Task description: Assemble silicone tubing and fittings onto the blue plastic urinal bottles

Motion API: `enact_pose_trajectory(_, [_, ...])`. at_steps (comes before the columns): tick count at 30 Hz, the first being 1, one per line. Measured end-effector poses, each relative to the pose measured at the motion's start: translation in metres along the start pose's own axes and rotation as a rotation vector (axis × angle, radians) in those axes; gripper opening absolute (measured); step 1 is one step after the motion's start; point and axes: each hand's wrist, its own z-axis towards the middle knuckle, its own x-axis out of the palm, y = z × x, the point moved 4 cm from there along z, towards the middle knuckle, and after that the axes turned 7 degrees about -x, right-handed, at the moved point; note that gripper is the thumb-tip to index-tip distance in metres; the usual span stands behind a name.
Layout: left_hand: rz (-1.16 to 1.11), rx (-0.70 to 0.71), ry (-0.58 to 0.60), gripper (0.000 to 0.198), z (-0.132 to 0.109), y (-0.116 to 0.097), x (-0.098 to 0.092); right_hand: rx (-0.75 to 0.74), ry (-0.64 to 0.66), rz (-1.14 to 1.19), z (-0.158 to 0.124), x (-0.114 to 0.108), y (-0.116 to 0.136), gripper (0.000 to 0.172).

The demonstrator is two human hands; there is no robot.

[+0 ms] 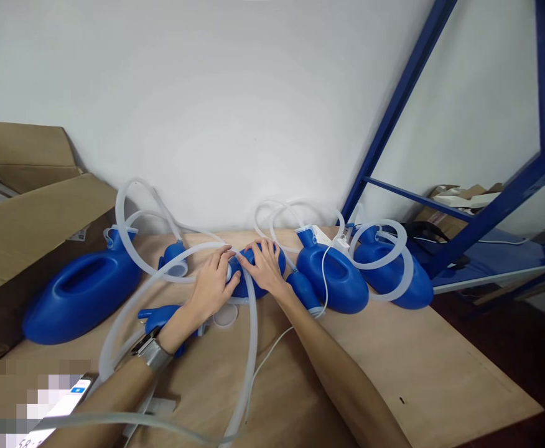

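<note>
A blue portable urinal bottle (243,289) lies in the middle of the table, partly covered by my hands. My left hand (211,283) grips its left side, thumb and fingers bent around a whitish part near the mouth. Over its top and right side, my right hand (263,267) holds it with fingers spread, the thumb beside the tube. A translucent tube (252,330) arches between the hands and hangs toward me. Just below the left hand lies a round translucent cap (225,315). A blue funnel-like piece (160,316) sits partly behind my left wrist.
Blue bottles stand at left (86,289) and right (335,280), another (394,277) wrapped in coiled tube. Two more blue receptacles (174,254) (303,290) lie between. A thin white cable (272,348) crosses the table. A cardboard box (43,218), phone (67,398) and blue rack (394,118) flank it.
</note>
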Motion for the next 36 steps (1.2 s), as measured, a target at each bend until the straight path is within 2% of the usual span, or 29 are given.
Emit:
enact_pose_trajectory(5, [-0.045, 0.103, -0.005, 0.030, 0.004, -0.003, 0.001, -0.035, 0.018, 0.004, 0.001, 0.002, -0.004, 0.027])
enact_pose_trajectory(8, [-0.084, 0.103, 0.029, 0.030, 0.005, -0.005, 0.000, -0.019, 0.024, -0.011, 0.002, 0.002, -0.005, 0.024])
enact_pose_trajectory(14, [-0.100, 0.075, 0.188, 0.039, 0.012, 0.003, -0.012, 0.016, 0.038, 0.031, 0.002, 0.000, -0.003, 0.031])
enact_pose_trajectory(18, [-0.061, 0.089, 0.297, 0.047, 0.020, 0.008, -0.024, -0.048, 0.125, 0.108, 0.003, -0.012, -0.006, 0.042])
enact_pose_trajectory(22, [0.118, -0.036, 0.359, 0.084, 0.022, 0.011, -0.048, -0.108, 0.306, 0.301, 0.004, -0.033, -0.015, 0.060])
enact_pose_trajectory(24, [0.180, -0.111, 0.378, 0.086, 0.020, 0.010, -0.068, -0.144, 0.347, 0.388, 0.005, -0.048, -0.016, 0.066])
enact_pose_trajectory(25, [0.205, -0.140, 0.398, 0.078, 0.019, 0.010, -0.079, -0.170, 0.345, 0.408, 0.006, -0.056, -0.013, 0.068])
enact_pose_trajectory(26, [0.227, -0.166, 0.445, 0.067, 0.016, 0.011, -0.088, -0.202, 0.332, 0.408, 0.007, -0.065, -0.008, 0.069])
enact_pose_trajectory(28, [0.239, -0.235, 0.612, 0.055, 0.008, 0.013, -0.100, -0.272, 0.301, 0.359, 0.008, -0.080, 0.008, 0.061])
enact_pose_trajectory(29, [0.249, -0.292, 0.705, 0.054, 0.003, 0.016, -0.102, -0.316, 0.296, 0.322, 0.007, -0.085, 0.019, 0.052])
enact_pose_trajectory(31, [0.288, -0.396, 0.833, 0.057, -0.006, 0.024, -0.098, -0.417, 0.372, 0.286, 0.003, -0.085, 0.046, 0.029])
enact_pose_trajectory(34, [0.303, -0.429, 0.869, 0.050, -0.014, 0.032, -0.077, -0.565, 0.641, 0.296, -0.014, -0.058, 0.083, 0.017])
enact_pose_trajectory(36, [0.256, -0.408, 0.861, 0.042, -0.015, 0.035, -0.061, -0.631, 0.759, 0.191, -0.028, -0.031, 0.096, 0.038])
